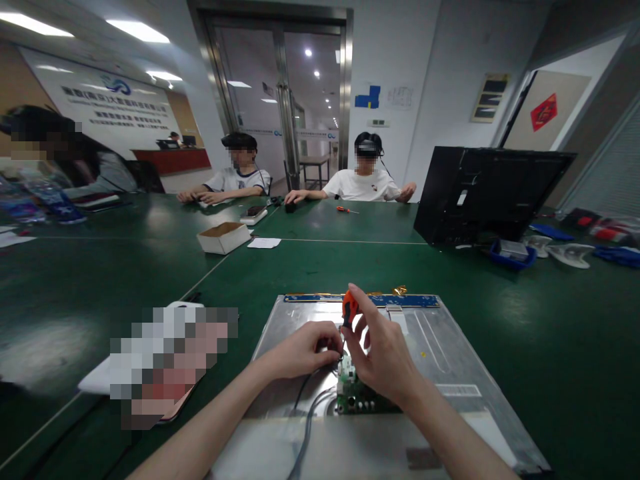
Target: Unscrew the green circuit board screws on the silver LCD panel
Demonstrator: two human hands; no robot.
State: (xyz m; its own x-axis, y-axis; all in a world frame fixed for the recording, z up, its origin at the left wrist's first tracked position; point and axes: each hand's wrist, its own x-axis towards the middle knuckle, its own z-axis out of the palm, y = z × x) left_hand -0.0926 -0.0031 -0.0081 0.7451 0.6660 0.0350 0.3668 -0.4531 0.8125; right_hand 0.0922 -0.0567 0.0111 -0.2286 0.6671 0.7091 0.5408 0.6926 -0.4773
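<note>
My right hand (pixel 380 347) grips a screwdriver (pixel 350 309) by its orange and black handle, the shaft pointing down at a green circuit board (pixel 367 399). Close beside the shaft, the fingers of my left hand (pixel 313 345) are pinched together at the board's upper left edge. Whatever they hold there is too small to make out. The board lies on the metal back of a flat display panel (pixel 280 333), which has a blue strip board (pixel 310 299) along its far edge. A grey cable (pixel 306 430) runs from near the board toward me.
Left of the panel lies a partly blurred phone-like item (pixel 173 400). Farther off stand a small open box (pixel 223 239), a paper (pixel 264 243) and another screwdriver (pixel 345 210). A black monitor casing (pixel 490 193) and blue tray (pixel 513 255) are at right. Several people sit around the table.
</note>
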